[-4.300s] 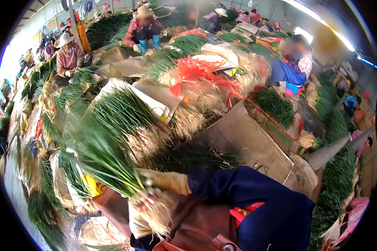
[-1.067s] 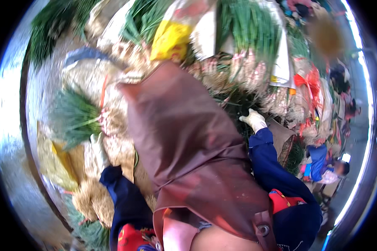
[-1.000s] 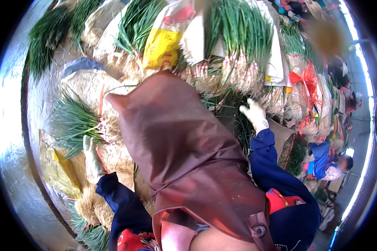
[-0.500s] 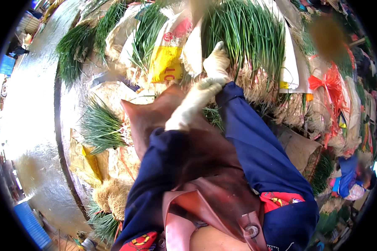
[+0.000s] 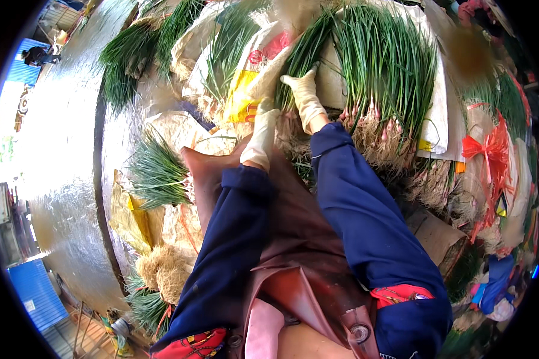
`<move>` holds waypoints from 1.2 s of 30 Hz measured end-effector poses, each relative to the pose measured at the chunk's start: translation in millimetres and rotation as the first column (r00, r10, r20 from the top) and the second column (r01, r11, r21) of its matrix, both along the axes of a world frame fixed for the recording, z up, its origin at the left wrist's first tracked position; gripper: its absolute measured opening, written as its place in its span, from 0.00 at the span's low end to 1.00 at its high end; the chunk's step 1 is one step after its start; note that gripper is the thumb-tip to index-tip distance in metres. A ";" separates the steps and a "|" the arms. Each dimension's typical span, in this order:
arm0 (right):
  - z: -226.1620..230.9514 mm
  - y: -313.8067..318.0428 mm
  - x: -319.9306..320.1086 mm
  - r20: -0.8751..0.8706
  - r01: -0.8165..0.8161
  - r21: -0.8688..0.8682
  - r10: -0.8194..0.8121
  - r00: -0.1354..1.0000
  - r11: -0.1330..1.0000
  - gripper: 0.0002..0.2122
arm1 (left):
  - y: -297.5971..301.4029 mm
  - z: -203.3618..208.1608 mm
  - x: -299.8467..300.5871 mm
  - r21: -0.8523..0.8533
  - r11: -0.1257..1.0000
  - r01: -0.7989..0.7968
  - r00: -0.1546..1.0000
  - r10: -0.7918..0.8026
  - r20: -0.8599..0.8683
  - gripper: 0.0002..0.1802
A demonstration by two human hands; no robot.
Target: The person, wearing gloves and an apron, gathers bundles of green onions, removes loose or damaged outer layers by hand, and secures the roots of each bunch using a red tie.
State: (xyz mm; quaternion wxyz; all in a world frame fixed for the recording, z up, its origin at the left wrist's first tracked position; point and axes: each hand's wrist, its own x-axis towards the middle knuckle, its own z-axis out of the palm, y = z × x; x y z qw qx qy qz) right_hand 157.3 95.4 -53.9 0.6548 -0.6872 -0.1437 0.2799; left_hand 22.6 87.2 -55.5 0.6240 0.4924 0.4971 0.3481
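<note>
Green onions with long green leaves, pinkish bulbs and pale roots lie in front of me. My right hand (image 5: 307, 99), in a pale glove, rests against a narrow bunch of green onions (image 5: 308, 51), its thumb and fingers spread apart. To its right, a wide row of green onions (image 5: 386, 66) lies on a white sack (image 5: 432, 119). My left hand (image 5: 262, 133), gloved as well, is at the lower edge of a white, yellow and red printed sack (image 5: 241, 90); its fingertips blend into the background there, so their grip is unclear.
A brown apron (image 5: 299, 221) covers my front. At the left lie another onion bundle (image 5: 159, 170) and a clump of dry roots (image 5: 164, 278), beside a wet grey floor (image 5: 66, 179). Red plastic ties (image 5: 491, 149) hang on bundles at the right. Another person (image 5: 498, 287) is low at the right.
My hands, touching before, are now apart, the left one further left. The fingers of my right hand have spread. A gap now shows between the narrow bunch and the wide row. The view has shifted.
</note>
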 end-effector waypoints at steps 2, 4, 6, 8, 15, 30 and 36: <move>-5.9 -22.7 19.3 -0.250 -0.074 0.286 0.148 0.957 0.955 0.38 | -21.1 22.3 8.2 -0.169 0.918 0.358 0.933 -0.344 0.105 0.25; 53.9 -53.8 4.4 -0.499 -0.179 0.375 0.360 0.788 0.910 0.17 | -43.2 54.9 -2.3 -0.163 0.897 0.411 0.906 -0.382 0.182 0.24; 103.5 -93.6 14.6 -0.410 -0.310 0.278 0.404 0.817 0.909 0.18 | -67.6 75.1 5.1 -0.011 0.881 0.473 0.856 -0.456 0.243 0.22; 150.8 -131.5 24.9 -0.371 -0.313 0.335 0.429 0.823 0.889 0.23 | -82.8 106.6 17.3 -0.076 0.837 0.542 0.815 -0.500 0.294 0.23; 147.5 -231.1 168.8 0.632 0.232 -0.509 0.177 0.754 0.829 0.42 | -82.4 81.0 45.6 -0.241 0.911 0.334 0.935 -0.288 0.208 0.20; 31.5 -298.2 30.2 0.637 0.367 -0.766 0.547 0.544 0.527 0.15 | -174.6 106.2 -18.7 0.157 0.792 0.589 0.808 -0.581 -0.102 0.13; 86.9 -281.2 2.6 0.670 0.373 -0.737 0.537 0.513 0.564 0.13 | -170.0 62.4 24.3 -0.037 0.762 0.646 0.763 -0.647 -0.007 0.17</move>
